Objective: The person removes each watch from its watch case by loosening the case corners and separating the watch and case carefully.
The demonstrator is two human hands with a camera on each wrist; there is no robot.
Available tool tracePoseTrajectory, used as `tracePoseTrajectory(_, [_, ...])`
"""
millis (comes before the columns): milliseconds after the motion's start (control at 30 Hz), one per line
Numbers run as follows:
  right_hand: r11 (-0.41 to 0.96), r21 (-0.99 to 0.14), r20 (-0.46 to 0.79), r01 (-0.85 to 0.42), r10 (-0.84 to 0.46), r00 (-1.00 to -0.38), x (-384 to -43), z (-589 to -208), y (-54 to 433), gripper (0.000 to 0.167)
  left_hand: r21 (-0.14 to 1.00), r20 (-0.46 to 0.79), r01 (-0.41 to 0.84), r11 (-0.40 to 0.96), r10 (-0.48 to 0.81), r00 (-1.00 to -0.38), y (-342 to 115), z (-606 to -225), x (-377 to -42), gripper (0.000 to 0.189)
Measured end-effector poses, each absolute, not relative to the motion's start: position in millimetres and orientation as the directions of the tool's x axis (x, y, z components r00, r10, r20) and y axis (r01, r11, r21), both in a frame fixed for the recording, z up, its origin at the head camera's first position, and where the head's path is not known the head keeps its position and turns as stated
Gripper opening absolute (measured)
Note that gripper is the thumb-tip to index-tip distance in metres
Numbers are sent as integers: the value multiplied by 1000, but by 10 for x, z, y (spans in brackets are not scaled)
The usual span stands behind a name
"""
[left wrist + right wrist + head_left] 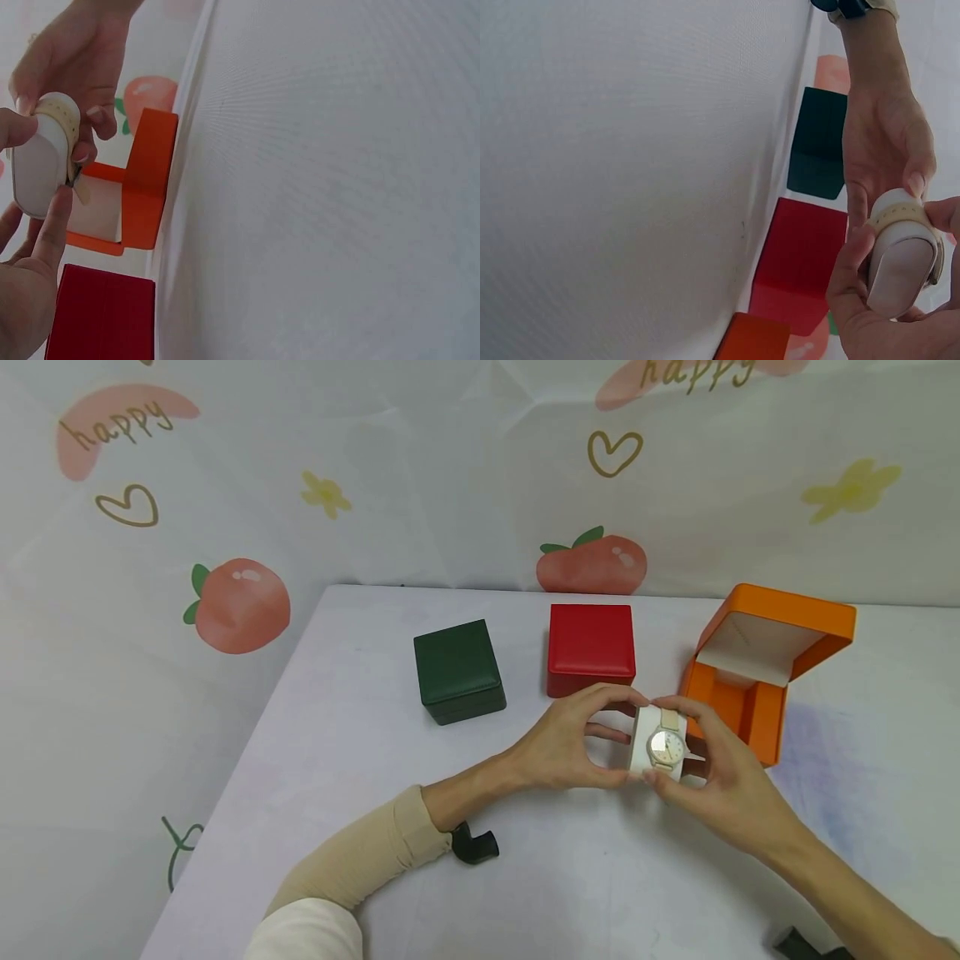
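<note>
A wristwatch (666, 747) with a round pale dial and cream strap is wrapped round a white watch cushion (642, 742). My left hand (551, 743) pinches the cushion's left end, thumb at the near side and forefinger at the far side. From the other end my right hand (738, 785) grips it in the same way. In the right wrist view the flat end of the cushion (901, 274) shows, with the punched strap (897, 214) across it. An orange box (765, 714) stands just behind my right hand, its lid up and a white lining inside.
Behind my left hand sits a closed red box (591, 639), and left of it a closed dark green box (457, 668). The white table (337, 710) ends at a patterned cloth backdrop (420, 468). A black strap end (474, 846) hangs at my left wrist.
</note>
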State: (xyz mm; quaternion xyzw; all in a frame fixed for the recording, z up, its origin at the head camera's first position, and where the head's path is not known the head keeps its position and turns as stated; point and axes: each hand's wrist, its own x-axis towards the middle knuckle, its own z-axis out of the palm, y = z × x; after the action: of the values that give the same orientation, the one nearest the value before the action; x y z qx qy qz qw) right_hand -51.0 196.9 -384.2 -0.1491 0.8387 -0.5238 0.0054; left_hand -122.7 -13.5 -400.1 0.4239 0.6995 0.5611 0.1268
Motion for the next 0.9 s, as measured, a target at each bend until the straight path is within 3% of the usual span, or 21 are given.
tracePoseTrajectory(900, [392,-889,142,-238,-257,-956,-483,-3849,1994,79,904,267,426,17,757,-597,-113,-3981,-1235,74])
